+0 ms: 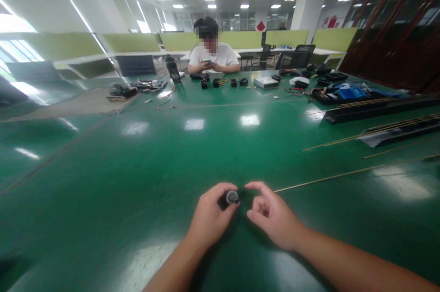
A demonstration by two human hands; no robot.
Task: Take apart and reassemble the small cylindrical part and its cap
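My left hand [212, 214] is closed around a small grey cylindrical part [232, 197], which looks like a small gear motor. Its round end faces me, with a short stub off centre near the lower right of that end. Just to the right, my right hand [273, 214] is apart from this part. The index finger reaches toward it and the thumb is spread away, while the other fingers curl inward with nothing visible in them. A thin brass-coloured rod [330, 178] runs from behind my right hand toward the right edge; whether it touches the hand I cannot tell.
Both hands are over a glossy green table [165, 154]. More thin rods [343, 140] and dark channels [378, 107] lie at the right. Small black boxes [216, 82], a bottle [173, 69] and a blue item [350, 90] sit farther back. A person [225, 56] holds a phone opposite.
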